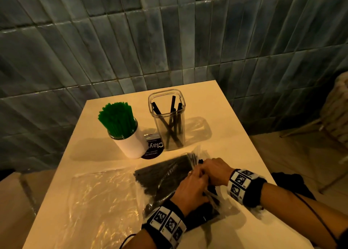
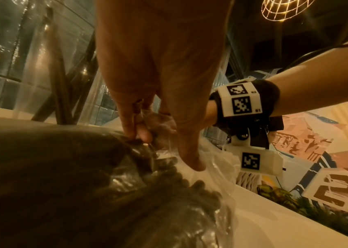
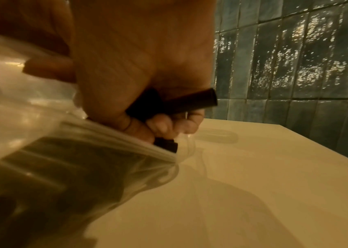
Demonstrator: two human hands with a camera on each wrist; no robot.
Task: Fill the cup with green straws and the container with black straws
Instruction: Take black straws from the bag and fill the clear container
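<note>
A white cup (image 1: 131, 144) packed with green straws (image 1: 117, 118) stands at the back left of the table. Beside it a clear square container (image 1: 169, 120) holds a few black straws (image 1: 172, 124). A clear plastic bag full of black straws (image 1: 165, 175) lies at the front. My left hand (image 1: 192, 186) pinches the bag's open edge (image 2: 160, 127). My right hand (image 1: 214, 170) grips a few black straws (image 3: 181, 104) at the bag's mouth, their ends poking past its fingers (image 3: 169, 124).
An empty clear plastic bag (image 1: 98, 201) lies flat at the front left of the table (image 1: 216, 105). A round black coaster (image 1: 153, 149) sits between cup and container. The tiled wall is close behind. A chair (image 1: 335, 117) stands to the right.
</note>
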